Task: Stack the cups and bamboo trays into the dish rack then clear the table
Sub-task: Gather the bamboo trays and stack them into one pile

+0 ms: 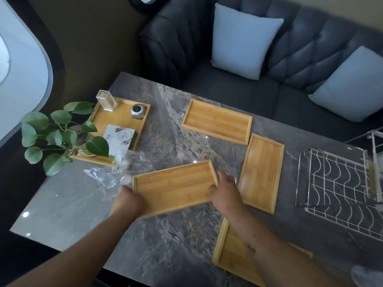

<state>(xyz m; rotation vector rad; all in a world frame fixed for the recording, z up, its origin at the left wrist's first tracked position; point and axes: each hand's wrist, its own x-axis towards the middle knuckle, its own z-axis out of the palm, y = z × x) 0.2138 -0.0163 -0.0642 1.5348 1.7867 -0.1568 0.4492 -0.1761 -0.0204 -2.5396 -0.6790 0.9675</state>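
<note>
1. The left hand [128, 200] grips the near-left end of the shallow rectangular bamboo tray [175, 186], and the right hand [223, 191] grips its right end. The tray sits mid-way across the grey marbled bench [62, 214]. Whether it is lifted cannot be told.
2. The person should raise it level, clear of the crumpled clear plastic wrap [116, 172] at its far-left corner.
3. Moving right to the white wire dish rack [339, 191], the tray likely needs tipping on edge to slot between the wires.

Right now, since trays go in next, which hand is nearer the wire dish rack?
Right. The right hand grips the bamboo tray at the end facing the dish rack; the left hand holds its opposite end, farther away.
</note>
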